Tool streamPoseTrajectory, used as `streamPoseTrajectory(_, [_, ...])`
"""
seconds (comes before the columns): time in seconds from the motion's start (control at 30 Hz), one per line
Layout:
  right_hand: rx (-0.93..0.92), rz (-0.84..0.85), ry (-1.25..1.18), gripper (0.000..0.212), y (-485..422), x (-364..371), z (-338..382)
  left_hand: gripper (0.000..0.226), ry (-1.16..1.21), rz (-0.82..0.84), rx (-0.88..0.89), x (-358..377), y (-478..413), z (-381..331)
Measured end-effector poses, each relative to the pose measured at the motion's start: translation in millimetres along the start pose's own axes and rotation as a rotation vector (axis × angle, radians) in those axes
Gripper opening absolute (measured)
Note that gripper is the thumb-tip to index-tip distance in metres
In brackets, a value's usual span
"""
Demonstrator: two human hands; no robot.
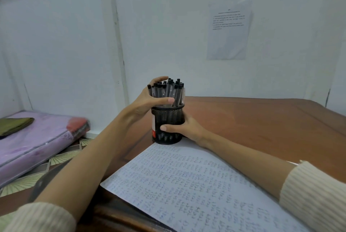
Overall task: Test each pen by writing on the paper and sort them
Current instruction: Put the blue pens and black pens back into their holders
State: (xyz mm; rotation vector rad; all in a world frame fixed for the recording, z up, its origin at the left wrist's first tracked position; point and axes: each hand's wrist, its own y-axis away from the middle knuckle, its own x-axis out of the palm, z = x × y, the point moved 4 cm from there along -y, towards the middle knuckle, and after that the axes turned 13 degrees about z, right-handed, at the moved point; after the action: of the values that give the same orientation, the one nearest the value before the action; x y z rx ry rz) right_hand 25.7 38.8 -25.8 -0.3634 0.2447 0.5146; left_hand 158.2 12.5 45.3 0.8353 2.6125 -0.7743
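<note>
A black mesh pen cup (166, 119) stands on the wooden desk (252, 119) just beyond the top corner of a large white paper (187, 185) covered in handwritten marks. Several black-capped pens (168, 89) stick upright out of the cup. My left hand (149, 100) wraps around the bundle of pens above the rim, thumb across the front. My right hand (185, 128) grips the cup's lower right side, thumb on its front.
A printed sheet (229, 29) is taped to the white wall behind the desk. On the floor at left lies a purple wrapped mattress (37, 141) with a green cloth (15, 123) and a red item (78, 123). The desk's left edge runs close to the cup.
</note>
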Motion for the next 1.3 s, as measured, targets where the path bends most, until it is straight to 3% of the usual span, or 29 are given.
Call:
streamPoseTrajectory(0.17, [0.027,0.03,-0.077,0.057,1,0,1,0.083,0.093,-0.064,0.091,0,0,-5])
streamPoseTrajectory(0.33, [0.014,0.021,-0.069,0.083,-3,1,-1,0.084,0.085,-0.093,0.133,2,0,-11])
streamPoseTrajectory(0.5, [0.012,0.02,-0.082,0.084,-3,2,-1,0.087,0.098,-0.113,0.155,-2,3,-13])
streamPoseTrajectory(0.6, [0.024,0.035,-0.071,0.079,-2,2,0,0.091,0.077,-0.1,0.092,-1,6,-6])
streamPoseTrajectory(0.77, [0.072,0.033,-0.06,0.073,4,3,4,0.085,0.058,0.142,-0.131,11,17,9])
streamPoseTrajectory(0.97, [0.198,0.053,0.032,0.071,21,-6,9,0.099,0.081,0.308,-0.205,6,31,18])
streamPoseTrajectory(1.13, [0.31,-0.05,0.191,0.071,49,-28,13,0.105,0.018,0.258,-0.313,5,44,25])
streamPoseTrajectory(1.3, [0.386,-0.122,0.378,0.048,100,-50,36,0.101,0.029,0.135,-0.308,16,49,15])
